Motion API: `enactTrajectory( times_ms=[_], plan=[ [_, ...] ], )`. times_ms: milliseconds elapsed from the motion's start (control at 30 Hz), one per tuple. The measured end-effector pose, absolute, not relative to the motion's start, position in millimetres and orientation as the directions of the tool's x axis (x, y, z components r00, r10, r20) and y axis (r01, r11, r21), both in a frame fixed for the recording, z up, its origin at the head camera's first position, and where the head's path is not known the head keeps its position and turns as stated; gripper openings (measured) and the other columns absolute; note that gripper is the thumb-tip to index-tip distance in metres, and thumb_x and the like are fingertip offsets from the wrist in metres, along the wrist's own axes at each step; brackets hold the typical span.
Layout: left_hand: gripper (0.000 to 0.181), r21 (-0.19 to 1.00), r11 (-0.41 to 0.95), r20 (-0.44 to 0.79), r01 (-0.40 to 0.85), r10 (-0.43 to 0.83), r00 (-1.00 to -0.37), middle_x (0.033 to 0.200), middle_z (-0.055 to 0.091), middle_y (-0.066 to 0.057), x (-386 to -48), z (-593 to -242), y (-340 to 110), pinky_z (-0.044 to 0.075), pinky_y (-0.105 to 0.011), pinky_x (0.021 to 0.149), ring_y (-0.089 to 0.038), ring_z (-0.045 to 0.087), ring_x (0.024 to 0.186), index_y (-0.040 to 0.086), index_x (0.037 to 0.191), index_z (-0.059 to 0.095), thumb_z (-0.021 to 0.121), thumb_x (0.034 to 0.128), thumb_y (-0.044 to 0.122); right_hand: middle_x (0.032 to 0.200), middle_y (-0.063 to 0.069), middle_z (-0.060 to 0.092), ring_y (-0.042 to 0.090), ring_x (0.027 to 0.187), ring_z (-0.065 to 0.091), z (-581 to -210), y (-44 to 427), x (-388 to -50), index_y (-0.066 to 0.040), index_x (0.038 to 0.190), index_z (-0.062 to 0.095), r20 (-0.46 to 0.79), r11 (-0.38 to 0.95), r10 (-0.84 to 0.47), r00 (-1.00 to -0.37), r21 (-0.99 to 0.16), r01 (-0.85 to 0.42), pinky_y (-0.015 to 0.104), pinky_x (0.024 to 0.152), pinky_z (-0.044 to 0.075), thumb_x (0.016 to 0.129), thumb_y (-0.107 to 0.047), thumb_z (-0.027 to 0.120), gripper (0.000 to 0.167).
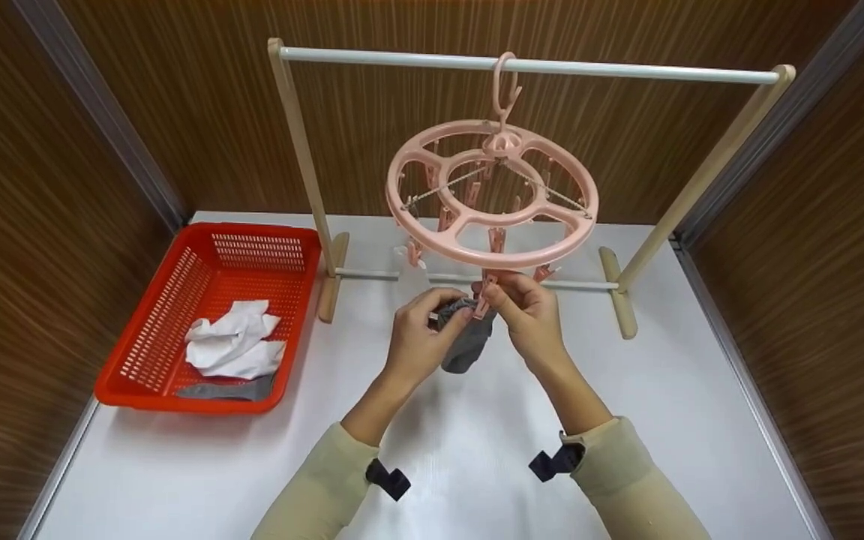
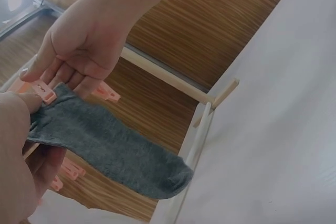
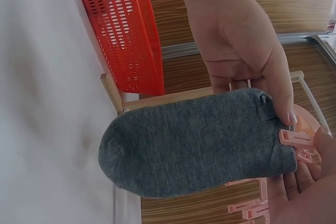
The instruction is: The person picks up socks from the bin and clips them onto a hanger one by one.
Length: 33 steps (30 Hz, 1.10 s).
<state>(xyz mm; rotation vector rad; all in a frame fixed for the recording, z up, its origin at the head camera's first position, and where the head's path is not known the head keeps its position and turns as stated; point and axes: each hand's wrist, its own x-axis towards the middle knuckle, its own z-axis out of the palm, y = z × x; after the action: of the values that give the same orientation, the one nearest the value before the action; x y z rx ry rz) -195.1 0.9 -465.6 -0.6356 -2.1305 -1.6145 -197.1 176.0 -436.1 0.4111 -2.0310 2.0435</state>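
In head view, saw one grey sock (image 1: pixel 466 351) below one round pink hanger (image 1: pixel 503 219), pinched at the cuff by left hand (image 1: pixel 417 337), with right hand (image 1: pixel 533 319) pinching one pink clip (image 1: pixel 484 300); counted also one red basket (image 1: pixel 301 322). In left wrist view, saw full sock length, partly hidden from head. In right wrist view, saw mottled knit, rounded toe, and basket's slotted side, unseen from left wrist.
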Motion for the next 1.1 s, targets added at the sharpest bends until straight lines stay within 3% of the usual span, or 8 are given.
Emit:
enactTrajectory(
  times_ms=[100,233,400,500,633,833,1100],
  plan=[
    [0.023,0.742,0.284,0.607,0.608,0.101,-0.788,0.099,0.069,0.003,-196,-460,-5,0.057,-0.028,0.068,-0.01,0.065,0.088,0.011,0.107,0.071,0.072,0.0931,0.029,0.104,0.024,0.072,0.026,0.099,0.072,-435,176,-196,0.007,0.118,0.066,0.342,-0.013,-0.03,-0.939,-0.94,-0.342,0.031,0.085,0.058,0.096,0.001,0.061,0.023],
    [0.017,0.607,0.39,0.73,0.693,0.073,-0.68,0.096,0.07,0.003,-199,-445,-12,0.054,-0.029,0.075,-0.012,0.062,0.09,0.011,0.104,0.072,0.075,0.0902,0.02,0.106,0.026,0.071,0.028,0.101,0.071,-434,175,-195,0.007,0.117,0.066,0.322,-0.027,-0.032,-0.946,-0.947,-0.322,0.031,0.083,0.059,0.096,-0.001,0.063,0.023],
    [0.025,0.33,0.55,0.861,0.768,0.158,-0.483,0.114,0.071,-0.001,-206,-422,-17,0.047,-0.032,0.102,-0.02,0.058,0.114,0.014,0.113,0.073,0.075,0.0892,0.022,0.108,0.022,0.072,0.025,0.102,0.071,-435,176,-194,0.006,0.118,0.066,0.313,-0.02,-0.025,-0.949,-0.95,-0.313,0.032,0.084,0.059,0.095,-0.002,0.064,0.024],
    [0.036,0.183,0.61,0.865,0.771,0.273,-0.421,0.132,0.065,-0.004,-212,-411,-16,0.036,-0.036,0.115,-0.027,0.05,0.132,0.016,0.124,0.07,0.074,0.0902,0.026,0.107,0.019,0.073,0.023,0.099,0.071,-436,177,-194,0.004,0.118,0.067,0.32,-0.015,-0.026,-0.947,-0.947,-0.32,0.033,0.083,0.059,0.094,-0.001,0.065,0.025],
    [0.049,0.08,0.629,0.811,0.773,0.41,-0.417,0.144,0.057,-0.005,-220,-403,-12,0.027,-0.042,0.121,-0.03,0.043,0.14,0.02,0.136,0.063,0.077,0.0891,0.026,0.106,0.017,0.073,0.024,0.098,0.071,-438,178,-195,0.005,0.119,0.066,0.326,-0.027,-0.042,-0.944,-0.945,-0.325,0.035,0.083,0.059,0.094,-0.001,0.066,0.026],
    [0.06,0.024,0.629,0.751,0.777,0.502,-0.429,0.148,0.053,-0.003,-229,-404,-5,0.025,-0.047,0.121,-0.03,0.042,0.142,0.024,0.144,0.055,0.077,0.0886,0.019,0.109,0.02,0.072,0.027,0.103,0.071,-438,180,-195,0.011,0.12,0.063,0.323,-0.048,-0.065,-0.944,-0.946,-0.32,0.033,0.086,0.058,0.095,-0.001,0.064,0.028],
    [0.046,0.017,0.649,0.751,0.76,0.493,-0.438,0.136,0.064,0.0,-233,-405,-1,0.025,-0.04,0.122,-0.025,0.051,0.136,0.022,0.136,0.063,0.07,0.0917,0.01,0.111,0.023,0.071,0.027,0.104,0.07,-438,182,-192,0.008,0.119,0.065,0.303,-0.024,-0.048,-0.952,-0.953,-0.302,0.032,0.087,0.058,0.095,-0.003,0.065,0.027]
  ],
)
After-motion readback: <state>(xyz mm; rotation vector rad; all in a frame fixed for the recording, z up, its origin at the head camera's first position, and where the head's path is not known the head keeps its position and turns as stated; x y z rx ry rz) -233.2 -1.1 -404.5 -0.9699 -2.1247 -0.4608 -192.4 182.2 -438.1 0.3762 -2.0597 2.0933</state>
